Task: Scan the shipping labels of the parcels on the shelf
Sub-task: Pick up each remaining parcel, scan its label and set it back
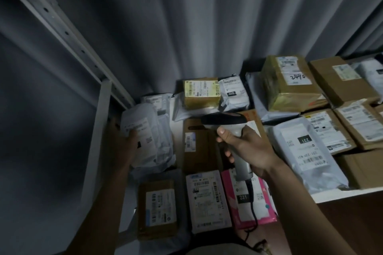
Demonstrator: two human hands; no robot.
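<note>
Behind everything I see a grey corrugated metal wall (pixel 186 27), its ribs running top to bottom; a pale perforated upright (pixel 62 27) of the shelving slants across the left; the white shelf (pixel 342 193) shows a bare front edge at right; light is dim, brightest near the middle.

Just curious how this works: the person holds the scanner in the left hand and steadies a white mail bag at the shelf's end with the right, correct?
Not quite: the hands are swapped. In the head view, the right hand grips the scanner, and the left hand holds the white mail bag at the shelf's end. The rest is as you said.
</note>
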